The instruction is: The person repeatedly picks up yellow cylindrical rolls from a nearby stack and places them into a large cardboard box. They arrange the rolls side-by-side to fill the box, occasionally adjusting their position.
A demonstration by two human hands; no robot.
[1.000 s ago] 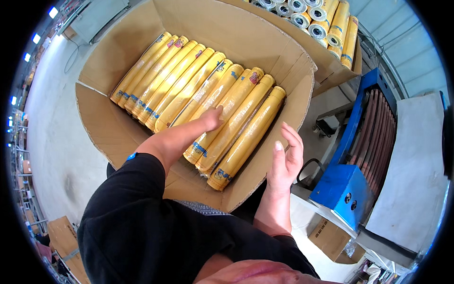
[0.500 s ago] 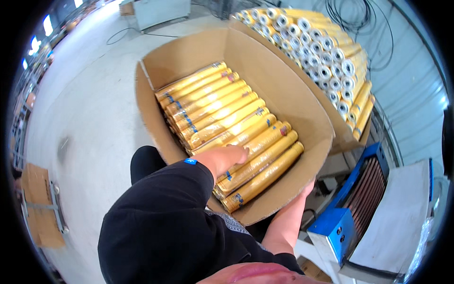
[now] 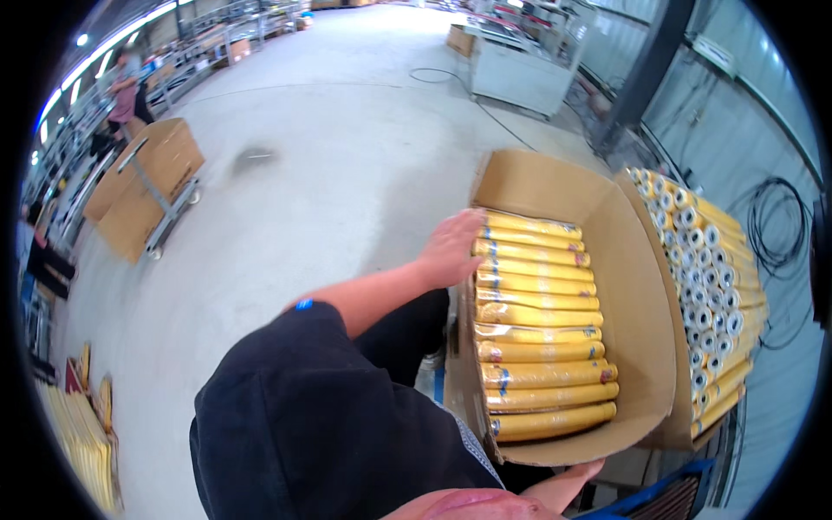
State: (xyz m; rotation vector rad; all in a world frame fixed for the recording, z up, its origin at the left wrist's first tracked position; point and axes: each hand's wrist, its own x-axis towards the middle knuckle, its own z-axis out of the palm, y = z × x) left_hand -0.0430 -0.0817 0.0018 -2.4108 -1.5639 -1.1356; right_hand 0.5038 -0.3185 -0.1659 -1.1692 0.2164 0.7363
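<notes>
A large open cardboard box [image 3: 640, 373] holds a row of yellow plastic-wrapped rolls [image 3: 542, 355] lying side by side, their wrap shiny and marked with blue. At the box's far left rim is my left hand [image 3: 451, 250], its fingers over the edge and its thumb lower on the same side. My right hand [image 3: 576, 477] is against the outside of the near wall, just below the rim, and part of it is hidden. Neither hand touches a roll.
Right of the box, yellow rolls with white ring ends [image 3: 706, 286] are stacked in a second carton. A blue-framed roller machine [image 3: 663, 494] stands at the near right. Leftward are a cart with a flattened carton [image 3: 147, 186], a person [image 3: 124, 95] and yellow stacked sheets [image 3: 82, 442].
My left hand has moved off the rolls to the box's left rim. The view has swung left, and the box appears turned, further right in the picture. My right hand stays by the near wall.
</notes>
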